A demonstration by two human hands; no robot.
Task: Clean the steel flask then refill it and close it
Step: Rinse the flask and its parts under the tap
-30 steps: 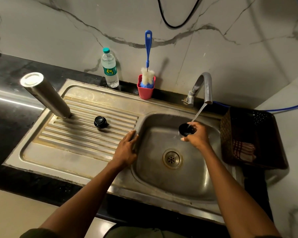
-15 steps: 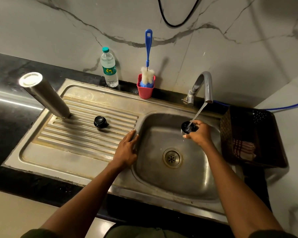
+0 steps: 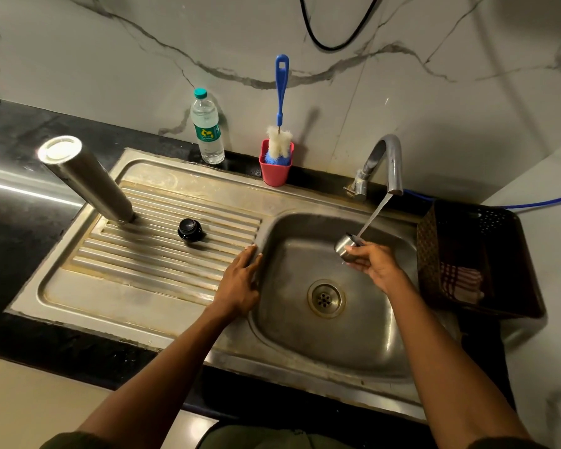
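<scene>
Under the running stream at about two o'clock in the basin, the right hand (image 3: 374,265) pinches a small round steel cup-lid with a dark inside (image 3: 346,249), fingers curled round its lower side, mouth tipped up toward the curved chrome tap (image 3: 391,163) so the water lands right on its rim. Over at ten o'clock stands the tall cylindrical steel flask (image 3: 88,181), resting on the ribbed drainboard of the stainless steel sink (image 3: 162,277), well apart from both hands; its long axis reads as leaning up and away toward the far left in this wide view, its flat end facing the camera, and whether that end is mouth or base I cannot tell. Between flask and basin, near eleven o'clock of the left hand, sits a small black round stopper (image 3: 191,230) on the ribs. The left hand (image 3: 240,286) lies flat and spread on the ridge dividing drainboard from basin, fingers straight, holding nothing, and it is clearly the nearer one to both stopper and flask. My read: the lid rinse is in hand, and the flask is a reach to the far left for that free left arm. Against the back wall a blue-handled white bottle brush (image 3: 280,124) stands in a red plastic cup (image 3: 275,170), beside a clear plastic water bottle with a teal cap (image 3: 207,131).
</scene>
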